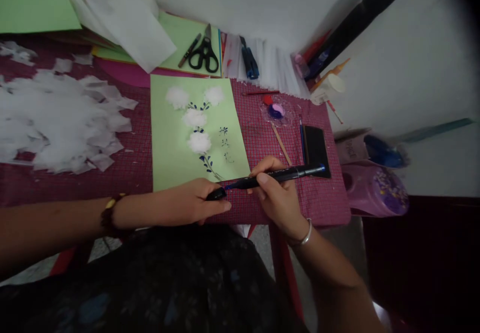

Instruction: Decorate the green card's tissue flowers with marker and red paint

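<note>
My right hand (276, 190) grips a black marker pen (285, 174) with a blue end, its tip pointing left. In my left hand (191, 200) is the pen's black cap (216, 194), pinched between thumb and fingers. The tip is right by the cap's mouth; whether it is inside I cannot tell. Just beyond my hands lies a light green sheet (165, 148), with fluffy white flowers (199, 143), dark blue painted leaves (205, 162) and handwritten characters (225, 144) on it.
White paper pieces (63, 118) are heaped at left. Black scissors (204, 55) and a brown pen (189, 50) lie at the back. On the right are a paint palette (276, 110), a wooden stick (281, 144), a black phone-like slab (317, 149) and a pink container (375, 190).
</note>
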A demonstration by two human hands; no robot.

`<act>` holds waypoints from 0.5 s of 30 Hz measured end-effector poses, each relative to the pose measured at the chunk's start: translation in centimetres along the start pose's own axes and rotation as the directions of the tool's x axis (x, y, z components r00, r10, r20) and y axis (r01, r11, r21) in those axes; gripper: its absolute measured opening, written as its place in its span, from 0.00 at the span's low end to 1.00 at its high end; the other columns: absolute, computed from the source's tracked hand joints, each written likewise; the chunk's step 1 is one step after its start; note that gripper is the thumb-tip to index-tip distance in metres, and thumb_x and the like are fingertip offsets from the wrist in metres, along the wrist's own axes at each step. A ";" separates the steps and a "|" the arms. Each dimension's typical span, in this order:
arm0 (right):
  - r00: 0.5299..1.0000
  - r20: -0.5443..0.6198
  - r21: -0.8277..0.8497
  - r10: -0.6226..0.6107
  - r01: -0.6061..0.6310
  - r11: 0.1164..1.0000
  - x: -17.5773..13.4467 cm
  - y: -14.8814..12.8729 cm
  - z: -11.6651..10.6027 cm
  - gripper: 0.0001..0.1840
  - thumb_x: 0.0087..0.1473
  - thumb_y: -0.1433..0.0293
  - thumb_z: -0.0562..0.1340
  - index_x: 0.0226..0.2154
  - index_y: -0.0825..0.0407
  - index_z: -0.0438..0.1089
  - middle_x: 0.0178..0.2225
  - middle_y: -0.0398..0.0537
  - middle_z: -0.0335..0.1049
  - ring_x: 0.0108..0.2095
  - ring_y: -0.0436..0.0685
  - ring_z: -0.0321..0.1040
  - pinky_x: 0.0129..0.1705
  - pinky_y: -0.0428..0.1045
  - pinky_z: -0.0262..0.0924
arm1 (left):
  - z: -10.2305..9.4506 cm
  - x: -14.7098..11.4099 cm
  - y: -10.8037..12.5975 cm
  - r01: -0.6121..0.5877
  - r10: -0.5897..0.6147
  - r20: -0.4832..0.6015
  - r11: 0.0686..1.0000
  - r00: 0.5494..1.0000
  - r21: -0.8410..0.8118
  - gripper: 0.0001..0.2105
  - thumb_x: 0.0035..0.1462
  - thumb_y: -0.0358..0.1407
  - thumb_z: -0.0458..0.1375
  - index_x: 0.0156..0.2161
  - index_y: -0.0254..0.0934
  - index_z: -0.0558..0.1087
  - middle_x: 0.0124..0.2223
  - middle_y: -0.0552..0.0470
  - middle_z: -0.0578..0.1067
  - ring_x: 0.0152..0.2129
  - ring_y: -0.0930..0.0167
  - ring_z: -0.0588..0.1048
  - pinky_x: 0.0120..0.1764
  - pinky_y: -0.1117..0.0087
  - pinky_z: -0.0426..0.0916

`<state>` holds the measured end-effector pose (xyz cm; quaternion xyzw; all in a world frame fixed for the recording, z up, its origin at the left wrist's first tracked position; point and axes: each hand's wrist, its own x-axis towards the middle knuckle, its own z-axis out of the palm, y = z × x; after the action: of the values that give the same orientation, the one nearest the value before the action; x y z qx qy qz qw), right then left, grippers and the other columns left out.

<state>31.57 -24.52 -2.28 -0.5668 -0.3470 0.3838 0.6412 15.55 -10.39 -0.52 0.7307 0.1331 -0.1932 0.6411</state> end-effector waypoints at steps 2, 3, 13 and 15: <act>1.000 0.018 0.005 0.004 -0.004 1.000 -0.6 0.3 0.3 0.09 0.58 0.61 0.64 0.32 0.49 0.69 0.24 0.37 0.64 0.22 0.47 0.60 0.25 0.46 0.57 | 0.5 -0.3 -0.4 -0.034 0.034 -0.003 0.999 0.999 -0.001 0.16 0.61 0.45 0.52 0.26 0.38 0.63 0.19 0.58 0.64 0.16 0.75 0.63 0.21 0.74 0.57; 1.000 0.028 0.003 0.008 -0.008 1.000 -0.9 0.3 0.4 0.09 0.58 0.61 0.64 0.32 0.49 0.69 0.24 0.37 0.64 0.22 0.47 0.60 0.25 0.45 0.57 | 0.7 -0.4 -0.6 -0.042 0.042 0.001 0.999 0.999 0.000 0.15 0.61 0.45 0.52 0.27 0.38 0.63 0.19 0.58 0.64 0.16 0.75 0.64 0.20 0.74 0.57; 0.979 -0.178 -0.047 -0.095 0.088 0.995 1.3 0.0 -1.5 0.06 0.54 0.64 0.63 0.32 0.47 0.65 0.17 0.32 0.56 0.19 0.48 0.56 0.27 0.48 0.59 | 2.9 -1.6 -1.7 -0.268 0.591 -0.086 0.485 0.802 0.833 0.14 0.66 0.37 0.51 0.30 0.36 0.70 0.29 0.50 0.73 0.27 0.70 0.69 0.31 0.70 0.62; 0.980 -0.179 -0.032 -0.089 0.085 0.996 2.0 -0.2 -1.5 0.06 0.52 0.65 0.62 0.32 0.47 0.64 0.17 0.31 0.56 0.19 0.48 0.56 0.30 0.49 0.61 | 3.7 -1.6 -1.8 -0.232 0.653 -0.137 0.446 0.745 0.865 0.15 0.67 0.39 0.50 0.29 0.36 0.69 0.29 0.50 0.73 0.27 0.70 0.69 0.32 0.69 0.62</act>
<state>33.87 -23.48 -2.24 -0.5912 -0.3169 0.2983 0.6791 12.88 -13.66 -1.77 0.9680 -0.0268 0.1257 0.2155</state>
